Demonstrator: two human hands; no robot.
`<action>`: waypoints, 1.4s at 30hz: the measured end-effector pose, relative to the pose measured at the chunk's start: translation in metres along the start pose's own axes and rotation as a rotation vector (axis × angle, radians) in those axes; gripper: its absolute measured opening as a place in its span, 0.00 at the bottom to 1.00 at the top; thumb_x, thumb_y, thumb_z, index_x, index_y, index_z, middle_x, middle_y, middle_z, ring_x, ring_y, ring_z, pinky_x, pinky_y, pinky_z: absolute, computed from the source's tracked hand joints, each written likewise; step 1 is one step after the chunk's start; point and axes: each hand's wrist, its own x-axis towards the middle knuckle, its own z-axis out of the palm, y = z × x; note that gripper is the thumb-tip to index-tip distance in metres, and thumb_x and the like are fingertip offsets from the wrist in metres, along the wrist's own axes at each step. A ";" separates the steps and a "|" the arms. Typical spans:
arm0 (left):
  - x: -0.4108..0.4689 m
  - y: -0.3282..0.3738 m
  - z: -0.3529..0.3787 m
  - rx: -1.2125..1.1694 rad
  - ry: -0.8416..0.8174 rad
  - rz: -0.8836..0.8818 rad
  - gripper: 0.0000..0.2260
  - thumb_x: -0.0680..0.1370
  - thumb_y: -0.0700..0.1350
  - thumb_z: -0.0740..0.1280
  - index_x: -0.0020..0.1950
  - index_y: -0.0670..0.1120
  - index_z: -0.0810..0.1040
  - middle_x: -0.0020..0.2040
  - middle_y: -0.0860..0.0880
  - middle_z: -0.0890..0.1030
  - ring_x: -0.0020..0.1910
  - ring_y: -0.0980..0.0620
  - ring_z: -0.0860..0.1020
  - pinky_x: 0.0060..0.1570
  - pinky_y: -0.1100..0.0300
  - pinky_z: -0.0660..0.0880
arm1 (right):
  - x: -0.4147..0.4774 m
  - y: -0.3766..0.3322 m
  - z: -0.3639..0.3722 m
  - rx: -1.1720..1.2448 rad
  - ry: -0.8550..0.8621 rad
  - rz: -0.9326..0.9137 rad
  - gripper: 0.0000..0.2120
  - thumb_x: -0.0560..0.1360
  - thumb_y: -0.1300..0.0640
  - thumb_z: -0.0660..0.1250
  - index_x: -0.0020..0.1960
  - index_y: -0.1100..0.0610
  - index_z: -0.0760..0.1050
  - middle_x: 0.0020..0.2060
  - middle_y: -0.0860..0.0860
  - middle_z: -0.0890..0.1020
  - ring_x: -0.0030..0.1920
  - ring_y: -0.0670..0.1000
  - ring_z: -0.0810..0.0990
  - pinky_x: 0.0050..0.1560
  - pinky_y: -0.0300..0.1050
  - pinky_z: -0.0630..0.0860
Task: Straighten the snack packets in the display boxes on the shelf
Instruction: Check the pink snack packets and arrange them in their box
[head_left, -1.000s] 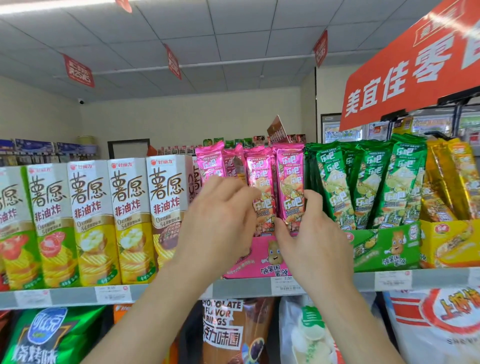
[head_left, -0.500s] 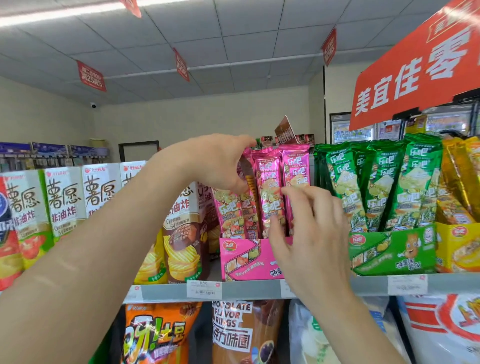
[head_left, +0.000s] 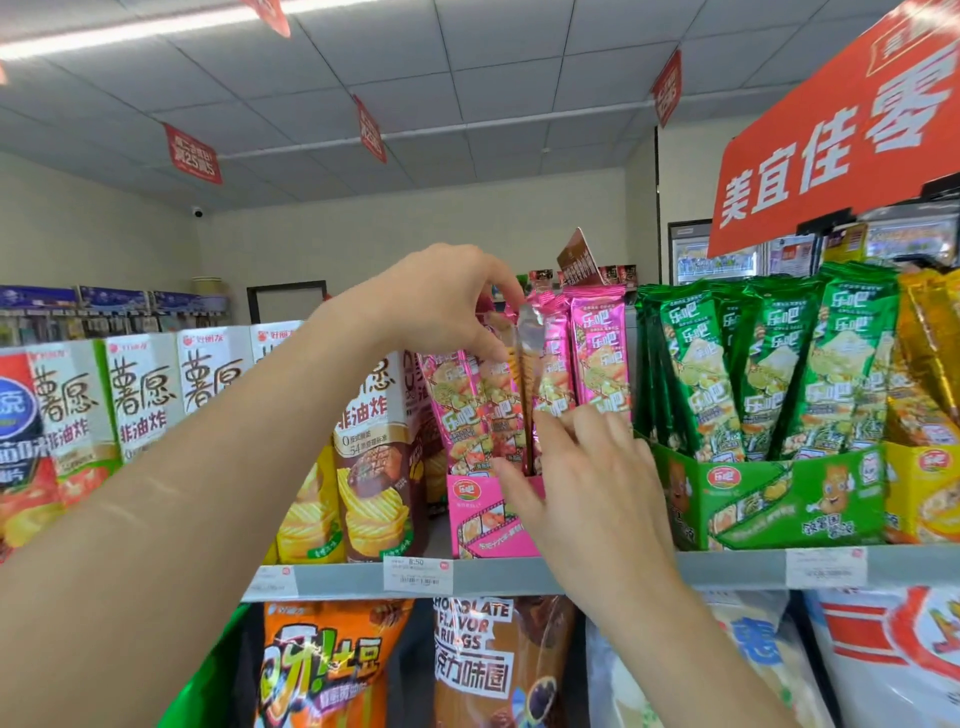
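Now, left hand (head_left: 441, 301): up from the box front, where it sat a second ago, to the top of the row — thumb and forefinger pinch one pink packet (head_left: 527, 374) by its top seal.
Pinched packet: hangs below those fingertips, turned edge-on to me, its foot down inside the pink display box (head_left: 483, 514) on the shelf (head_left: 727, 569).
Right hand (head_left: 587, 499): stays low, fingers straight and spread, holding nothing; its fingertips lie against the lower part of the row, just right of the pinched packet.
Other pink packets (head_left: 597, 364): upright behind the right fingertips, uneven.
Meaning for the task: I judge one packet is singled out for squaring while the right hand steadies the rest — the row is not yet even.
Green packets (head_left: 769, 364): beyond the right hand's outer fingers, leaning in their green box (head_left: 779, 499), untouched.
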 end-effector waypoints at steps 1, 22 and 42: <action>0.003 0.000 -0.002 -0.010 -0.010 -0.003 0.27 0.66 0.54 0.79 0.63 0.53 0.78 0.48 0.54 0.75 0.46 0.53 0.74 0.48 0.61 0.68 | 0.000 0.000 0.000 0.002 -0.007 0.002 0.23 0.75 0.42 0.65 0.56 0.60 0.80 0.44 0.54 0.79 0.47 0.57 0.77 0.45 0.53 0.75; 0.016 -0.009 -0.009 -0.136 -0.131 0.130 0.09 0.68 0.45 0.78 0.41 0.59 0.84 0.46 0.61 0.83 0.47 0.63 0.78 0.46 0.71 0.71 | 0.025 -0.012 0.007 0.353 -0.021 -0.005 0.24 0.81 0.54 0.60 0.76 0.56 0.61 0.66 0.51 0.72 0.62 0.51 0.73 0.56 0.40 0.70; -0.027 -0.049 -0.059 -0.630 0.441 0.106 0.06 0.78 0.34 0.66 0.47 0.44 0.78 0.41 0.49 0.79 0.42 0.57 0.79 0.42 0.61 0.79 | 0.053 -0.023 0.009 0.833 0.404 0.012 0.19 0.77 0.60 0.68 0.67 0.55 0.74 0.60 0.50 0.75 0.58 0.31 0.69 0.56 0.23 0.67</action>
